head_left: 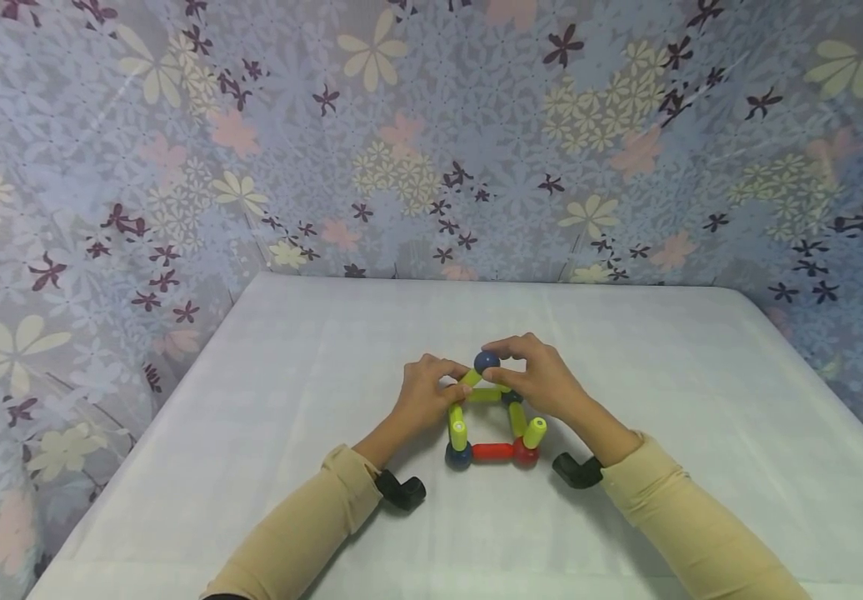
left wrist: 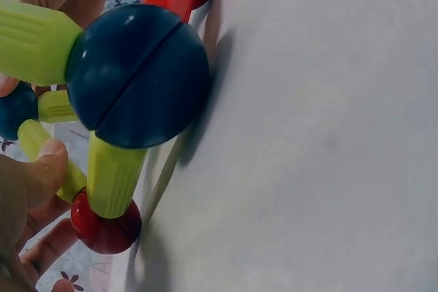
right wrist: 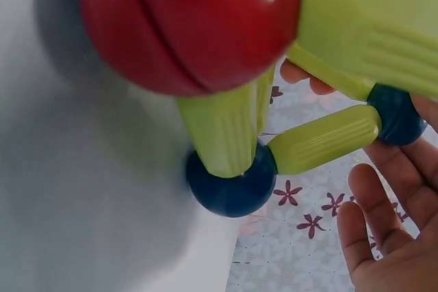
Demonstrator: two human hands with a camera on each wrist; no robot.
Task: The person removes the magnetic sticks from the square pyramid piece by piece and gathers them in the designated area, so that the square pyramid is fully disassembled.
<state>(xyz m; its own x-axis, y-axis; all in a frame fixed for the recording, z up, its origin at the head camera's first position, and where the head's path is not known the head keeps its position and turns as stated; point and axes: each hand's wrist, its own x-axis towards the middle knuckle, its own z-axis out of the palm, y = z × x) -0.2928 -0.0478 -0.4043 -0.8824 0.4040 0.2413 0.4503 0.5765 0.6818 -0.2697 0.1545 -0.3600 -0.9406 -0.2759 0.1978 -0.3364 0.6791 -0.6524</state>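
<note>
A toy frame of balls and short rods sits on the table. My right hand point(head_left: 547, 379) pinches a blue ball point(head_left: 486, 361) at its top, between thumb and fingers. Two slanting green rods meet at this ball, and my left hand point(head_left: 424, 392) pinches the left one point(head_left: 471, 378). That rod rises from a red ball point(left wrist: 106, 227), hidden behind my left hand in the head view. At the far right corner is another blue ball point(right wrist: 233, 182). Along the near side, a red rod point(head_left: 493, 451) joins a blue ball point(head_left: 458, 454) to a red ball point(head_left: 526, 452), each bearing an upright green rod.
White cloth point(head_left: 236, 417) covers the table under the frame. Behind it hangs a flowered curtain point(head_left: 431, 150). A black wrist mount sticks out by each forearm, the left one point(head_left: 405, 493) and the right one point(head_left: 576, 472), near the frame's front corners.
</note>
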